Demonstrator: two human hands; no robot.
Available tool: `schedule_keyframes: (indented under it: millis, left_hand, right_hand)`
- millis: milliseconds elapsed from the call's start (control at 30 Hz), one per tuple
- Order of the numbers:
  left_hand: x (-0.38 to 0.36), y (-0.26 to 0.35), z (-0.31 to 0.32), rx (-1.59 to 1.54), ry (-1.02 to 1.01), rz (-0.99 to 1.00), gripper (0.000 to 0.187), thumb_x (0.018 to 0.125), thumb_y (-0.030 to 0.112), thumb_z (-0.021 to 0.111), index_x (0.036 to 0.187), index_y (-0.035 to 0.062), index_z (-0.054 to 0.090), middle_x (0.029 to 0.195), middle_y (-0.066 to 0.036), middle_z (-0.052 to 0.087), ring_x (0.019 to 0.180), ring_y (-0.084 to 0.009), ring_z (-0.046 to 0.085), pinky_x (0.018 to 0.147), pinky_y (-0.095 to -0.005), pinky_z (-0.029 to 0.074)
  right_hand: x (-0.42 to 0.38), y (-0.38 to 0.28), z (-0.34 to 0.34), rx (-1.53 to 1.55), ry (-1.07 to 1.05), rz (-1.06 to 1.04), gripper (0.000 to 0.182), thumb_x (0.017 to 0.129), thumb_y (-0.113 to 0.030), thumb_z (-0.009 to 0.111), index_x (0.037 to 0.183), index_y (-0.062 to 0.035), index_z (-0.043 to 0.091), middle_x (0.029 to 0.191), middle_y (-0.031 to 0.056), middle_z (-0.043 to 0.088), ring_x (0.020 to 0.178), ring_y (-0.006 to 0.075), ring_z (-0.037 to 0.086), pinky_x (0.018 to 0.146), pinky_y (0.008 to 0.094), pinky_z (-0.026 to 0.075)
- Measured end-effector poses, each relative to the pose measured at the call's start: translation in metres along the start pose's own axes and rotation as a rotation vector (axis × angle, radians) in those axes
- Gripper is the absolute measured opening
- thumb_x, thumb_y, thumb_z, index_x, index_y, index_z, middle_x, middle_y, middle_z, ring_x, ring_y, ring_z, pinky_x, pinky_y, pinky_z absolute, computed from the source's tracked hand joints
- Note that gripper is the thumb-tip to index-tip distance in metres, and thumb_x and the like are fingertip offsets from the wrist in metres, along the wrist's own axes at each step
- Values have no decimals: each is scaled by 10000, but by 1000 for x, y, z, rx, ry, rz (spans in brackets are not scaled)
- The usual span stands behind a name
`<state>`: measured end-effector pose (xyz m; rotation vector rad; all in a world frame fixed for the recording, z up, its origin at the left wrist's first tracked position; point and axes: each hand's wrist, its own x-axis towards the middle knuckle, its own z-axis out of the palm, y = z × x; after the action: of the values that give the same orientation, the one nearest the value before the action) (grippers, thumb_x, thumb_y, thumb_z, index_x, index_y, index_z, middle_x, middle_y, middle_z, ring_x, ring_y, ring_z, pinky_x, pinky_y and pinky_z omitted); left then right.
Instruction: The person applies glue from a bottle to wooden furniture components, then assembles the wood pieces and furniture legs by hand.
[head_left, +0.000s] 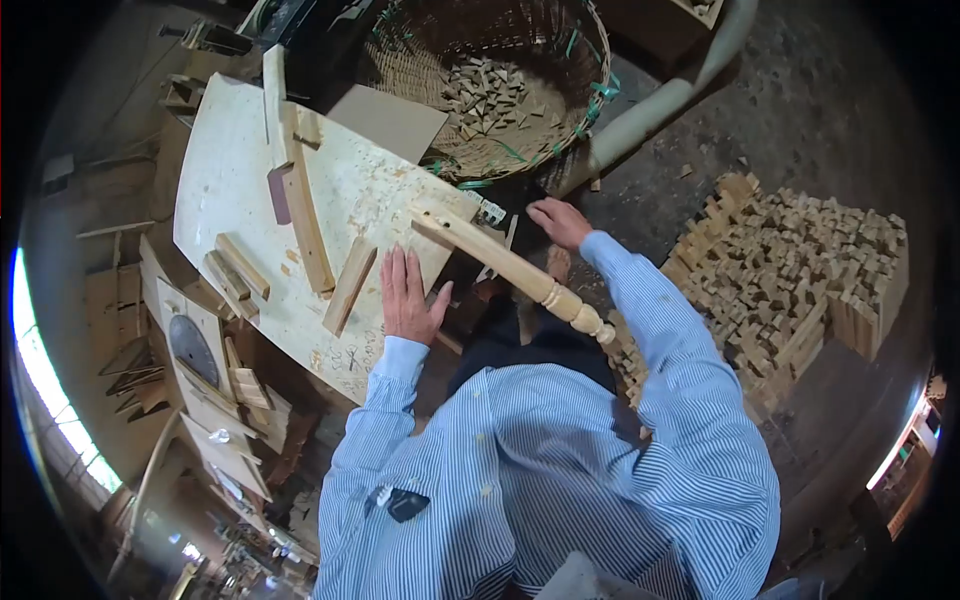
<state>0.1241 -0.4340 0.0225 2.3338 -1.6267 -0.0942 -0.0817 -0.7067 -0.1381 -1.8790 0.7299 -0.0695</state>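
My left hand (407, 300) lies flat on the pale board tabletop (225, 150), fingers stretched out, holding nothing. Just left of its fingertips is a short wood block (351, 287). A turned wooden leg (510, 268) rests with its square end on the tabletop's right corner, and its rounded end sticks out past the edge toward my body. Beyond the leg, off the tabletop, my right hand (562, 222) has its fingers curled closed; whatever may be in them is hidden. Near it is a small white slotted piece (487, 207) at the table corner.
Long wood strips (305, 220) and short blocks (240, 265) lie on the tabletop. Behind it stands a wicker basket (597, 75) with small offcuts. A thick pipe (640, 135) crosses the floor. At right is a large stack of wood pieces (780, 270); at left, a round saw blade (193, 348).
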Motion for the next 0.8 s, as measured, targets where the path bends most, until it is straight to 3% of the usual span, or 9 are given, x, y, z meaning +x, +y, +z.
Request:
schedule_keyframes:
  millis: [67, 200, 267, 333, 400, 500, 800]
  left_hand:
    - [1, 0, 0, 21, -15, -12, 866, 902, 345, 796, 1560, -26, 371, 1640, -284, 308, 1518, -488, 302, 1243, -584, 273]
    - [1, 0, 2, 65, -11, 3, 890, 875, 355, 820, 1538, -54, 390, 1613, -310, 345, 1492, -509, 344, 1228, -604, 295]
    - [0, 1, 2, 87, -34, -10, 920, 857, 362, 834, 1539, -62, 385, 1604, -328, 349, 1473, -529, 368, 1213, -614, 318]
    - [0, 2, 0, 83, -58, -49, 948, 848, 388, 839, 1544, -61, 377, 1603, -331, 348, 1476, -522, 373, 1212, -615, 320]
    - [-2, 0, 0, 122, -69, -55, 968, 838, 392, 846, 1551, -54, 366, 1609, -330, 335, 1481, -524, 360, 1220, -606, 310]
    - [-4, 0, 1, 126, -104, -56, 995, 828, 398, 853, 1562, -46, 349, 1616, -327, 319, 1486, -527, 346, 1228, -599, 300]
    - [-4, 1, 0, 145, -125, -59, 1024, 828, 456, 848, 1565, -36, 336, 1614, -302, 321, 1500, -500, 341, 1215, -625, 313]
  right_hand:
    - [43, 23, 18, -199, -112, 21, 395, 1068, -326, 537, 1279, -29, 689, 1221, 186, 692, 1159, 415, 643, 1014, 467, 509]
    - [99, 67, 56, -315, -358, 62, 454, 1047, -375, 551, 1334, -42, 662, 1267, 205, 667, 1201, 418, 624, 1056, 474, 490]
    - [121, 70, 65, -398, -499, 147, 584, 1026, -466, 571, 1414, -30, 598, 1325, 232, 641, 1259, 412, 596, 1093, 456, 469]
    - [137, 83, 79, -373, -553, 64, 681, 1014, -539, 572, 1418, 9, 563, 1374, 259, 615, 1279, 421, 588, 1081, 470, 477]
    - [144, 98, 91, -314, -611, 18, 659, 1031, -551, 547, 1354, 23, 582, 1359, 276, 627, 1236, 435, 619, 1030, 497, 502]
    - [153, 71, 72, -370, -747, 19, 647, 1040, -574, 526, 1254, 31, 609, 1189, 286, 693, 1126, 453, 662, 957, 518, 518]
    - [177, 83, 76, -521, -916, -95, 715, 1049, -625, 457, 1301, 28, 603, 1157, 270, 692, 1101, 458, 657, 957, 540, 518]
